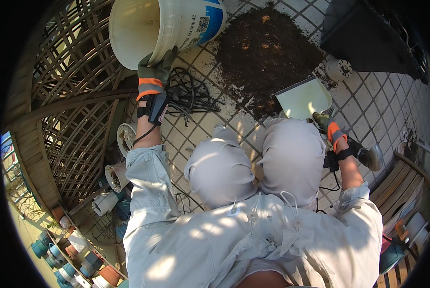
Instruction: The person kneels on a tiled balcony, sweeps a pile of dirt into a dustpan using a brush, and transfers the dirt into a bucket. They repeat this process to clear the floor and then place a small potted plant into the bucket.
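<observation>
My left hand, in a green and orange work glove, grips the rim of a large white plastic bucket. The bucket is tipped on its side, its mouth facing left, with a dirty inner wall showing. In my gloved right hand is the handle end of a pale green dustpan. The dustpan's front edge lies at the border of a heap of dark soil on the tiled floor. No soil load shows on the pan.
Black tubing lies coiled below the bucket. A small white pot stands beside the heap, near a black fabric container. Wooden lattice rises on the left, with flower pots at lower left. A slatted wooden piece is at right.
</observation>
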